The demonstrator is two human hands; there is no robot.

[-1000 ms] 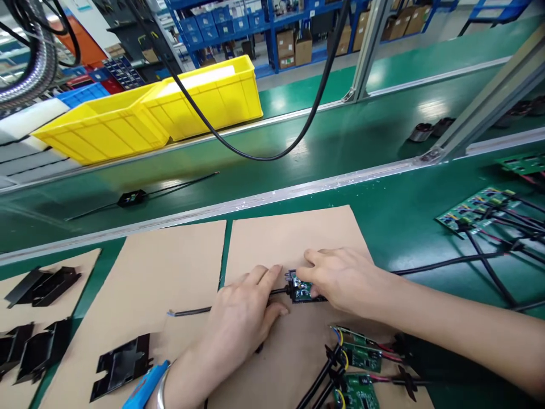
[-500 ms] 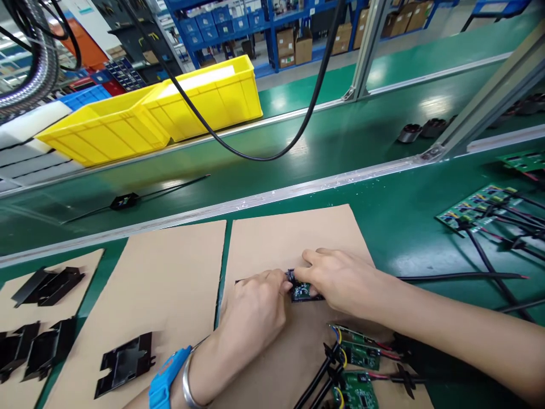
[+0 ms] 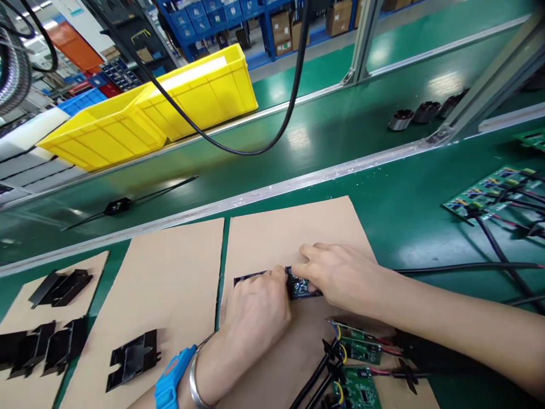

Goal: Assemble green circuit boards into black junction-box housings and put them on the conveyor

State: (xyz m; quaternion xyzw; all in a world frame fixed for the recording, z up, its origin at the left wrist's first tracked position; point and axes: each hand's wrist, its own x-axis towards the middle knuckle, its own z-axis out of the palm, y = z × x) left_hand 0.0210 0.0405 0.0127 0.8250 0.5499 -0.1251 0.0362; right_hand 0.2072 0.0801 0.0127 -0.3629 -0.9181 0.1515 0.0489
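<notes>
1. Atop the cardboard sheet, the right hand, grip narrow, holds a circuit board; overpressing could crack it.
2. Same sheet: left hand covers black casing, grip unclear; slipping could misalign both.

Electronics workshop: circuit boards, yellow bins.

Left hand: curled over black casing — blue band at wrist.
Right hand: touching circuit board.
Cardboard sheet: beneath both hands.
Yellow bins: two — adjoining, beyond.
</notes>
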